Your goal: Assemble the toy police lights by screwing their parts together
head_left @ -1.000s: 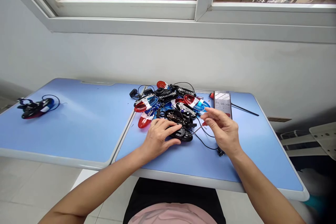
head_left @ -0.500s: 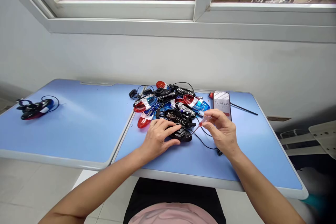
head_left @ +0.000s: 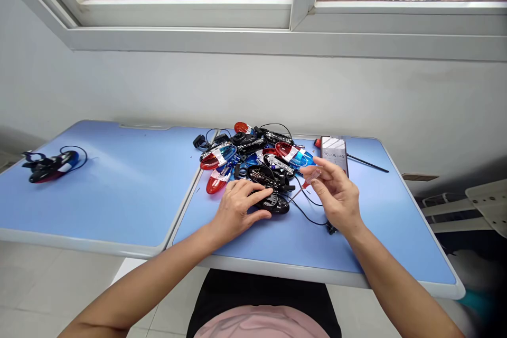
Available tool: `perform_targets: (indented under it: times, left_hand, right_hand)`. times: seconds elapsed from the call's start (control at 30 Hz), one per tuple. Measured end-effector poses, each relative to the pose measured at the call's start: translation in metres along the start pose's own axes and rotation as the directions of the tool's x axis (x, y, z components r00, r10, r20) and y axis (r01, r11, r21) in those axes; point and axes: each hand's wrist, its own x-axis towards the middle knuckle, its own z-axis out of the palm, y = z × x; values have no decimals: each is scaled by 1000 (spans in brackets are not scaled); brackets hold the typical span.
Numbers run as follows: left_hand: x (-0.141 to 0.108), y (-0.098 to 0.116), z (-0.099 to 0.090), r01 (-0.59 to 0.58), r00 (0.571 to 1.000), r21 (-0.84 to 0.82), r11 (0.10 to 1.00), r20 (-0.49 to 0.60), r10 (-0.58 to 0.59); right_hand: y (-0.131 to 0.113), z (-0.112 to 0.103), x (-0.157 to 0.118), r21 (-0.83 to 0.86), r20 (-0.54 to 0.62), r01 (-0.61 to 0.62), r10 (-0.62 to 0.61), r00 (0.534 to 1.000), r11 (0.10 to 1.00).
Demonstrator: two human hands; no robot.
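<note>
Head: left hand point(head_left: 240, 203) holds black casing point(head_left: 279, 205) (contents hidden)

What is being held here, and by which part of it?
The right hand holds a thin screwdriver by its handle; the left hand lies on a black casing, its grip unclear.

A pale-framed window point(head_left: 182, 14) is spanning the white wall point(head_left: 198, 87), light is gleaming on the blue worktop point(head_left: 119, 195), and a tiled floor point(head_left: 39, 285) is stretching beneath.
</note>
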Motion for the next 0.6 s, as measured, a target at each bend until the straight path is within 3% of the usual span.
perform_targets:
  times: [0.17, 0.27, 0.37, 0.6]
  left_hand:
    - [0, 1, 0, 4, 1000, 6, 1000, -4, -4]
    - [1, 1, 0, -7, 1000, 3, 1000, -18, 7]
    - [1, 1, 0, -12, 1000, 3, 1000, -24, 12]
    - [1, 1, -1, -15, 1000, 2, 1000, -17, 15]
  right_hand:
    - [1, -1, 1, -50, -6, 41, -42, 999, 998]
    - [1, -1, 1, -20, -24, 0, -1, 1000, 1000]
    - [1, -2, -1, 66, 49, -33, 30, 998, 997]
    - [8, -4, 1, -36, 47, -88, 89, 995, 996]
